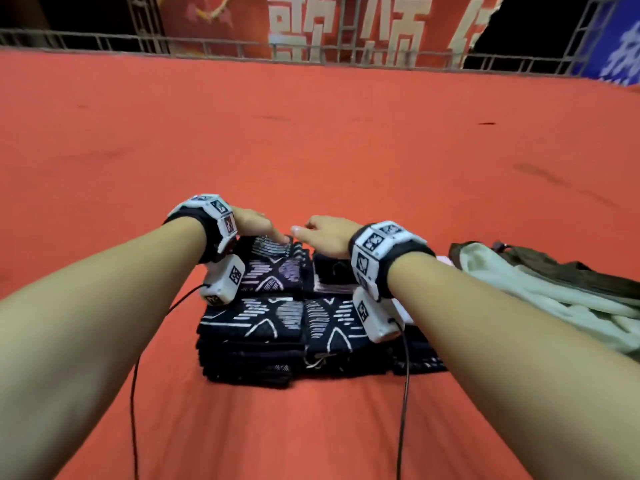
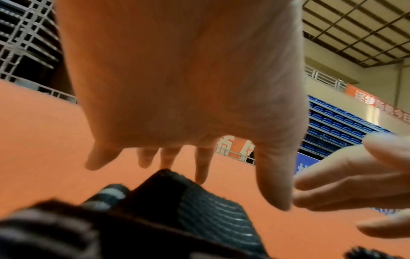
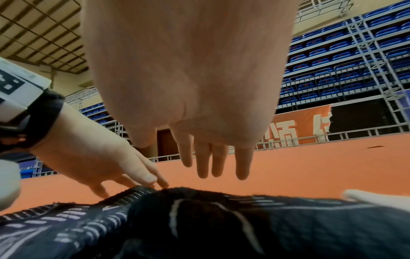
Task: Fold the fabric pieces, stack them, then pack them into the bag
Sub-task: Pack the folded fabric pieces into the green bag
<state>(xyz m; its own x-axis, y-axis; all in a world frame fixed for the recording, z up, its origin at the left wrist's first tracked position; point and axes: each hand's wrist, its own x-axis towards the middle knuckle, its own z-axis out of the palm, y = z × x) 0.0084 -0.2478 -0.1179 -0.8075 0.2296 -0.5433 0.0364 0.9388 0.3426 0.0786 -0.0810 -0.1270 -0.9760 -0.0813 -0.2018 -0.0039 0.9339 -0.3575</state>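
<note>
Low on the flat orange-red carpeted floor (image 1: 311, 133) sits a stack of folded dark navy woven fabric pieces with white line-and-stripe patterns (image 1: 277, 317). Beside it lies a crumpled pale green and brown cloth bag (image 1: 540, 292). The left hand (image 1: 254, 223) touches the stack's far edge with straight fingers; the right hand (image 1: 327, 235) hovers above, fingers relaxed, holding nothing.

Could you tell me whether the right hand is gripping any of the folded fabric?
No, the right hand hovers above the folded fabric, fingers straight.
</note>
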